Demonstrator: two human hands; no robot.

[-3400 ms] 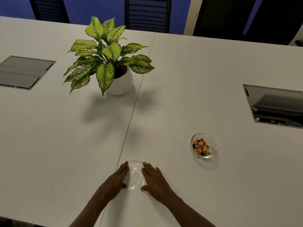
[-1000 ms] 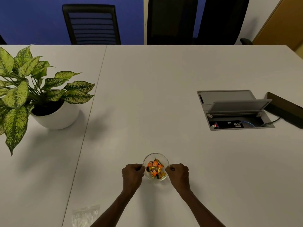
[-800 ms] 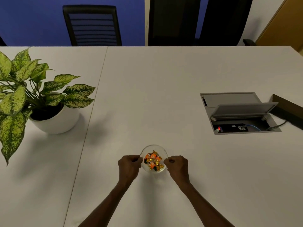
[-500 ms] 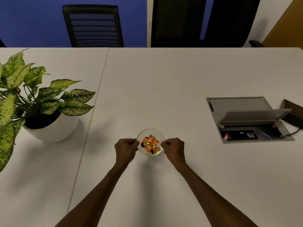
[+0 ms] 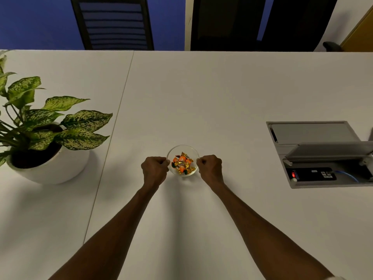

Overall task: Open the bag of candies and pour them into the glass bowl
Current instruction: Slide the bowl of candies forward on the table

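Note:
A small glass bowl [image 5: 182, 148] sits on the white table, near the middle of the view. Several wrapped candies [image 5: 182, 163], orange, gold and dark, lie inside it. My left hand [image 5: 154, 170] grips the bowl's left rim with curled fingers. My right hand [image 5: 210, 168] grips the right rim the same way. Both arms stretch far forward. The clear plastic bag is out of view.
A potted plant [image 5: 46, 138] in a white pot stands at the left. An open cable box [image 5: 323, 156] is set into the table at the right. Chairs [image 5: 113, 25] stand behind the far edge. A seam [image 5: 113, 134] runs down the table.
Both hands have slid the bowl of candies away from me across the table. The empty bag dropped out of the bottom of the view.

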